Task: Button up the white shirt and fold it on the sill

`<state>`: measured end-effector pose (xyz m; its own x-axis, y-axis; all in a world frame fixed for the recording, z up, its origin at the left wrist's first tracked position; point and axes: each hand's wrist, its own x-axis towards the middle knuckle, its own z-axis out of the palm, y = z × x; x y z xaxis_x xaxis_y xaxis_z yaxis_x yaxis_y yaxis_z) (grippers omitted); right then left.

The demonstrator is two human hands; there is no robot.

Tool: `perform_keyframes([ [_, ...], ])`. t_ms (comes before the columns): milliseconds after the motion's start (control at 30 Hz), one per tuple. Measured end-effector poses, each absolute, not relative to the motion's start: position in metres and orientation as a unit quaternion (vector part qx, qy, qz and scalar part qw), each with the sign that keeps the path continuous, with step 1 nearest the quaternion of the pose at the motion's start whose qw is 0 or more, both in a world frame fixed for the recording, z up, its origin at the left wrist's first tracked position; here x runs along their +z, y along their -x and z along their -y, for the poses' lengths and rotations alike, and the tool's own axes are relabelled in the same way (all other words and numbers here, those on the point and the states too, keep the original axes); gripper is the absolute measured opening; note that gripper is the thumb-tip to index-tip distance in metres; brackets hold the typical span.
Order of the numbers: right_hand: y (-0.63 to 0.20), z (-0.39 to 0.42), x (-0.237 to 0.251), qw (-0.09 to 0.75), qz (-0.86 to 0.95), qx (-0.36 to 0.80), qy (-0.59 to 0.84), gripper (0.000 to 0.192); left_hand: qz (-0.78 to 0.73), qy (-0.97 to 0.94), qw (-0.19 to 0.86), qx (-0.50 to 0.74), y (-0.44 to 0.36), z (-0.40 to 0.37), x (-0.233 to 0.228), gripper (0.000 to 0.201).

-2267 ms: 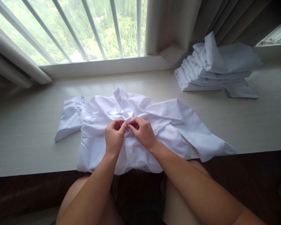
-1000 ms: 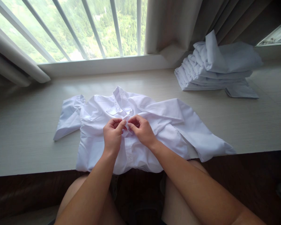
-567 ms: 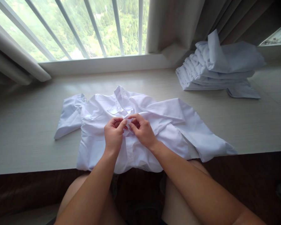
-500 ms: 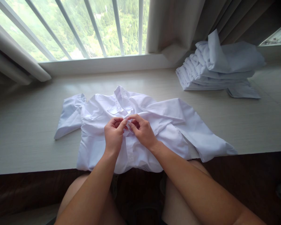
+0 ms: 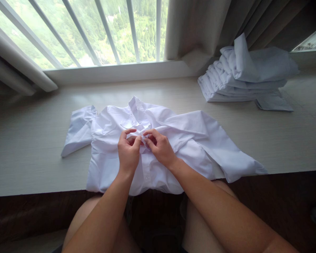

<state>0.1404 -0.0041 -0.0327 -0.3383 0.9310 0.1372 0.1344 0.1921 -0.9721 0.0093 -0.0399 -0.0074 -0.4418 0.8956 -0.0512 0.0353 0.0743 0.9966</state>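
One white shirt (image 5: 113, 154) spread flat on the tabletop (image 5: 28, 147); one stack of folded white shirts (image 5: 247, 75) at the far right, layers too close to count exactly; two hands, left hand (image 5: 128, 153) and right hand (image 5: 160, 147), both pinching the shirt front; two curtains, one curtain at left (image 5: 18, 66), one curtain at centre (image 5: 200, 28); one barred window (image 5: 107, 31).

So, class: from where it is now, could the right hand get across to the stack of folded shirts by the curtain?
Probably yes. The right hand pinches the shirt, and only bare ledge lies between it and the stack of folded shirts. It would have to let go first.
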Motion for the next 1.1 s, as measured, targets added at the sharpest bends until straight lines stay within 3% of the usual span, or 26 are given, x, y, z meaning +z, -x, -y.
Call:
perform_keyframes([
  [1100,-0.1421,0.0019,-0.0335,0.394,0.675,0.47,0.41,0.018,-0.619,-0.423,0.371,0.547,-0.0086,0.0435,-0.0073,0.029],
])
